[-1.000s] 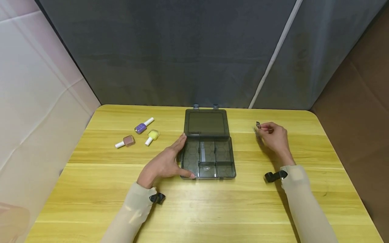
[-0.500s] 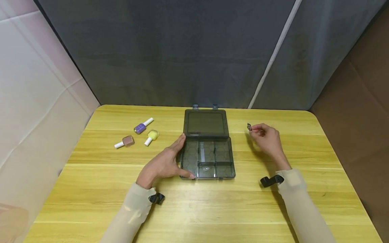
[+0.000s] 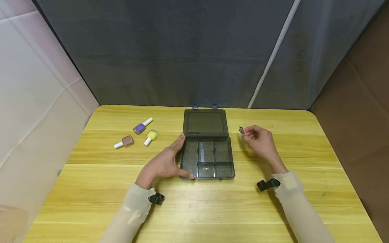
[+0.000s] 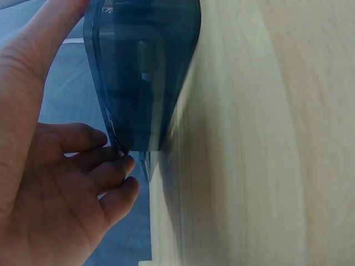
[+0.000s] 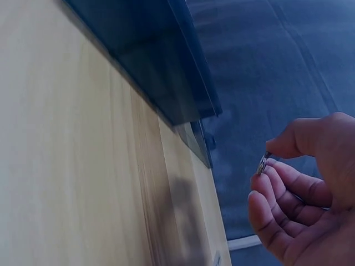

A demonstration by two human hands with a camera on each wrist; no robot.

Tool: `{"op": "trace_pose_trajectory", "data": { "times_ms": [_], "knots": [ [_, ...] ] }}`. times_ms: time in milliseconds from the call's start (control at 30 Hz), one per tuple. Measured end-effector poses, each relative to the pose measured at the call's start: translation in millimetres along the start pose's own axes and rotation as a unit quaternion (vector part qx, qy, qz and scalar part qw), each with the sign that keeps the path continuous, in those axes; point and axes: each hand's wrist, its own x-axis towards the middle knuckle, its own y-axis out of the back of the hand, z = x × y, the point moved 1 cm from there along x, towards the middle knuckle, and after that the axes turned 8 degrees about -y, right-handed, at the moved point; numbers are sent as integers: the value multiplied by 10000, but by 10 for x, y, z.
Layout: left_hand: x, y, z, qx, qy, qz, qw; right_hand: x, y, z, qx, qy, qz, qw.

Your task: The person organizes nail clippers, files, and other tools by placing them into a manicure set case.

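Note:
A dark translucent compartment box (image 3: 207,158) lies on the table with its lid (image 3: 205,122) folded back. My left hand (image 3: 164,163) holds the box along its left side, thumb at the front corner and fingers by the hinge. In the left wrist view, those fingers (image 4: 119,172) curl at the box's far corner. To the right of the box, my right hand (image 3: 260,141) pinches a small silver metal piece (image 3: 241,130) above the table. The right wrist view shows this metal piece (image 5: 263,163) between thumb and fingertips; its exact kind I cannot tell.
Three nail polish bottles with white caps lie left of the box: purple (image 3: 139,128), yellow (image 3: 152,135) and brownish pink (image 3: 127,140). Dividers split the box into several compartments. A dark curtain (image 3: 152,54) hangs behind the wooden table (image 3: 200,212).
My right hand has lifted and moved left toward the box, carrying the small metal piece. The left hand and the box stay in place.

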Motion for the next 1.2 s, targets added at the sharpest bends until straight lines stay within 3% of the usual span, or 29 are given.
{"op": "trace_pose_trajectory", "data": {
  "times_ms": [767,1000,1200],
  "knots": [
    [1,6,6,35,-11,13,10000,-161,-223,-179,212,581,-583,9964],
    [0,5,10,4,8,-10,10000,-185,-273,-206,425,596,-937,9929],
    [1,2,6,10,-10,17,10000,-177,-274,-210,364,626,-966,9927]
  ]
}}
